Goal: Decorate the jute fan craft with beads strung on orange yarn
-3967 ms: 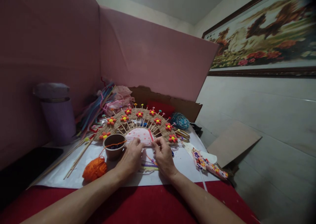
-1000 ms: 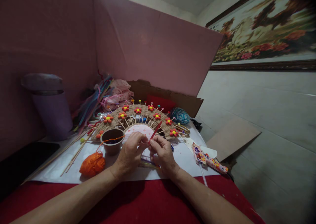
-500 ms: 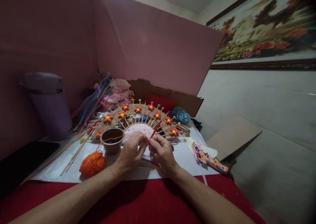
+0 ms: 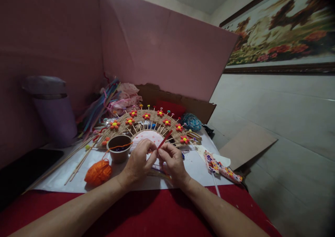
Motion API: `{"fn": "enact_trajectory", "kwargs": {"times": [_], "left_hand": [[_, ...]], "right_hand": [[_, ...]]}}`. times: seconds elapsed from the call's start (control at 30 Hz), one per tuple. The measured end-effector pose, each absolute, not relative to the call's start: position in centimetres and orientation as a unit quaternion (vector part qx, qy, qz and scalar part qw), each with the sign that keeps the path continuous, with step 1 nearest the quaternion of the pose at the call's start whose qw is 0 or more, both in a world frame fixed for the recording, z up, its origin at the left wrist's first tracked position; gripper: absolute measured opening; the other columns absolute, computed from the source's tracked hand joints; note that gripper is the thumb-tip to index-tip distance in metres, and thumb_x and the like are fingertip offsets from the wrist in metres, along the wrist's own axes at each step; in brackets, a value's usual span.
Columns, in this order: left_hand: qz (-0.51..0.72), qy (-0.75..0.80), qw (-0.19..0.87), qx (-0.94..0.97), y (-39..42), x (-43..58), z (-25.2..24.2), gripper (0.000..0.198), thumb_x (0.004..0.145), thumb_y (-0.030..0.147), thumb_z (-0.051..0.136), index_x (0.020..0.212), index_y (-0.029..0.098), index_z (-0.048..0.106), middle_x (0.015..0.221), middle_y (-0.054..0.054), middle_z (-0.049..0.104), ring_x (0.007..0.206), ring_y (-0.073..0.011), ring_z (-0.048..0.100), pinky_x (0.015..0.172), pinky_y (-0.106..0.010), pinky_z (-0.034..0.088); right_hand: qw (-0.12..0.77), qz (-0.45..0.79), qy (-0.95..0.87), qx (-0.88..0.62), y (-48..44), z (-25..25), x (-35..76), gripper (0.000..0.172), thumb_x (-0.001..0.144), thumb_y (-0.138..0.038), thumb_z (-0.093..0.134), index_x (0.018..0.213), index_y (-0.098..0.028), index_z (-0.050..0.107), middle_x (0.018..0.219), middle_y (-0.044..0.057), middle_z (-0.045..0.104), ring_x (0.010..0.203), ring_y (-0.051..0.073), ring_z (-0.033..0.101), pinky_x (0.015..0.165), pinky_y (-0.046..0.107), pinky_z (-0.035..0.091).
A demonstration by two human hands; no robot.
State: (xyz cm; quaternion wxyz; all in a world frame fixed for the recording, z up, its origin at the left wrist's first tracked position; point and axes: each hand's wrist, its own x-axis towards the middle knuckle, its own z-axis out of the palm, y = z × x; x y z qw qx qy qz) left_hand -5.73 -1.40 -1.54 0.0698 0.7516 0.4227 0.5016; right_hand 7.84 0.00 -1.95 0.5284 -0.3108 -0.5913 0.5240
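My left hand (image 4: 138, 162) and my right hand (image 4: 173, 162) meet over the white sheet (image 4: 195, 167), fingertips pinched together on a thin red strip (image 4: 164, 139) that sticks up and to the right between them. Just behind the hands lies a half-round fan of wound twine (image 4: 154, 117) on wooden skewers, dotted with red and yellow flowers, with a pink spotted centre (image 4: 148, 136). A small brown cup (image 4: 119, 148) stands left of my left hand, an orange thread running from it to an orange yarn ball (image 4: 98, 172).
A lilac lidded jar (image 4: 53, 108) stands at far left, with loose skewers (image 4: 75, 162) and coloured strips (image 4: 101, 106) nearby. A blue yarn ball (image 4: 191, 121), a cardboard box (image 4: 183, 102) and a flower-printed stick (image 4: 222, 170) lie to the right. Pink boards wall the back.
Four seconds ago both hands pressed on the fan's pink centre. Now they are drawn slightly back, pinching the red strip; over the last second they barely moved.
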Motion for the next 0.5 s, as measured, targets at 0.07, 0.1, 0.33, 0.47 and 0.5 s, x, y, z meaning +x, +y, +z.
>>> {"fn": "enact_trajectory", "kwargs": {"times": [0.07, 0.1, 0.33, 0.47, 0.5], "left_hand": [[0.503, 0.425, 0.069, 0.749, -1.43, -5.73, -1.54, 0.01, 0.083, 0.015, 0.047, 0.074, 0.019, 0.049, 0.073, -0.001, 0.051, 0.07, -0.0168, 0.048, 0.066, -0.031, 0.04], [0.503, 0.426, 0.073, 0.748, -1.45, -5.72, -1.51, 0.01, 0.083, 0.015, 0.047, 0.074, 0.019, 0.049, 0.073, -0.001, 0.052, 0.07, -0.0168, 0.048, 0.066, -0.031, 0.04], [0.538, 0.431, 0.2, 0.696, -1.36, -5.75, -1.28, 0.012, 0.088, 0.022, 0.045, 0.084, 0.017, 0.056, 0.08, -0.002, 0.06, 0.076, -0.0157, 0.054, 0.071, -0.029, 0.043], [0.533, 0.422, 0.261, 0.686, -1.28, -5.73, -1.26, 0.016, 0.087, 0.027, 0.048, 0.081, 0.017, 0.06, 0.077, -0.001, 0.062, 0.074, -0.0152, 0.055, 0.069, -0.027, 0.043], [0.53, 0.422, 0.271, 0.684, -1.27, -5.71, -1.26, 0.017, 0.086, 0.027, 0.049, 0.079, 0.017, 0.061, 0.075, -0.001, 0.062, 0.072, -0.0149, 0.055, 0.067, -0.026, 0.042]], "right_hand": [[0.527, 0.524, -0.595, -0.306, 0.05, -2.03, 7.82, 0.02, 0.075, -0.031, 0.062, 0.065, -0.019, 0.051, 0.046, -0.008, 0.045, 0.036, 0.005, 0.038, 0.036, 0.018, 0.032], [0.527, 0.525, -0.595, -0.305, 0.1, -2.1, 7.81, 0.019, 0.075, -0.031, 0.063, 0.066, -0.019, 0.05, 0.046, -0.008, 0.045, 0.035, 0.005, 0.038, 0.036, 0.018, 0.031], [0.525, 0.505, -0.609, -0.313, 0.53, -2.62, 7.89, 0.021, 0.078, -0.033, 0.061, 0.065, -0.019, 0.051, 0.05, -0.007, 0.046, 0.038, 0.006, 0.037, 0.037, 0.019, 0.029], [0.517, 0.499, -0.616, -0.324, 0.5, -2.5, 8.03, 0.021, 0.077, -0.033, 0.061, 0.064, -0.019, 0.051, 0.049, -0.007, 0.046, 0.04, 0.007, 0.035, 0.04, 0.02, 0.028], [0.517, 0.498, -0.615, -0.325, 0.49, -2.47, 8.05, 0.021, 0.076, -0.033, 0.061, 0.064, -0.019, 0.052, 0.049, -0.007, 0.046, 0.041, 0.007, 0.036, 0.04, 0.02, 0.029]]}}
